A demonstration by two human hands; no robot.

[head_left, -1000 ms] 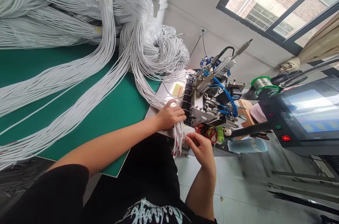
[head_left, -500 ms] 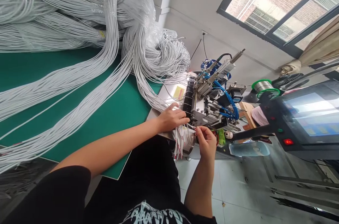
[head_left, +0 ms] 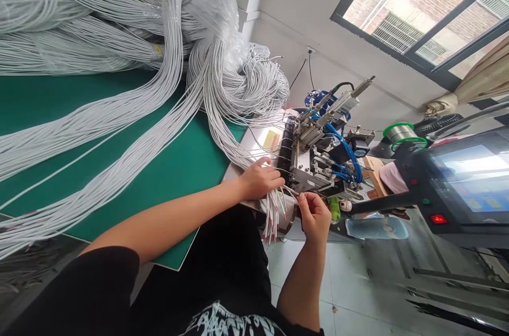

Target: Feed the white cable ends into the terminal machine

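My left hand (head_left: 260,179) is closed over a bundle of thin white cables at the front corner of a metal plate. Below its fingers hang the loose cable ends (head_left: 272,217), several with reddish tips. To the right, my right hand (head_left: 315,214) pinches the end of a single white cable (head_left: 291,191) between thumb and forefinger. That cable runs across from the bundle under my left hand. Just beyond both hands stands a bench machine (head_left: 304,164) with metal cylinders and blue air tubes, and other single cables lead into its black edge.
Large bundles of white cable (head_left: 119,108) lie over the green table mat (head_left: 175,166) on the left, partly in clear plastic. At right are a touchscreen panel (head_left: 473,177) on an arm, a wire spool (head_left: 401,134) and a pale blue tray (head_left: 376,227).
My right hand has moved slightly right and down with the cable end. The left hand stays on the bundle. The whole view has shifted a little.
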